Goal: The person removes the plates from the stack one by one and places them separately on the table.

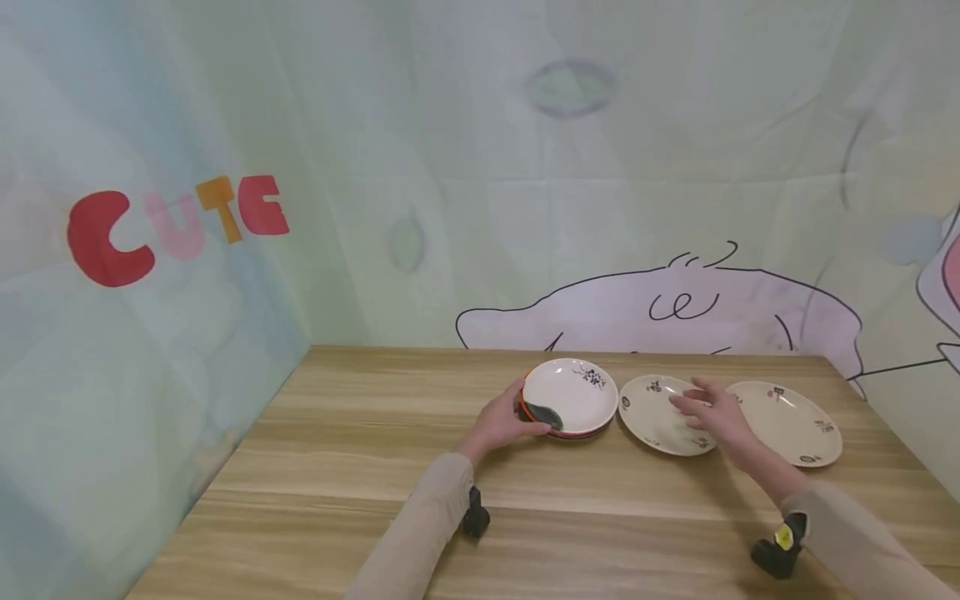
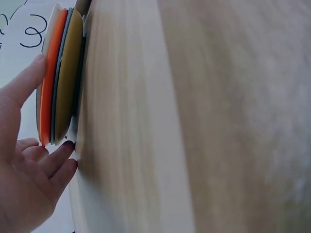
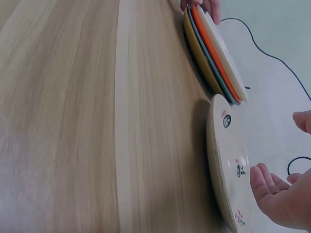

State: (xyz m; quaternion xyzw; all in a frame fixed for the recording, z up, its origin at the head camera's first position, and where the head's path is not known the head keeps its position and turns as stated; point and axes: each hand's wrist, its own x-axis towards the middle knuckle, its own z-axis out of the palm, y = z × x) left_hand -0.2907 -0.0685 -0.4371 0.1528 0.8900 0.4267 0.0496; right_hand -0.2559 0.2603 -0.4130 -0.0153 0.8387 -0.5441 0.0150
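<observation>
My left hand grips the left edge of a stack of plates, thumb at the near rim and fingers round the far side. On top lies a white plate with dark flower prints and a dark green patch. Under it the left wrist view shows an orange plate, a dark green one and a yellow-brown plate. My right hand hovers with loosely bent fingers over a cream oval plate with small printed motifs, holding nothing. In the right wrist view its fingertips are close over that plate's face.
Another cream oval plate with similar prints lies to the right, partly behind my right hand and wrist. The plates are in a row toward the back of the wooden table. A printed cloth backdrop stands behind the table.
</observation>
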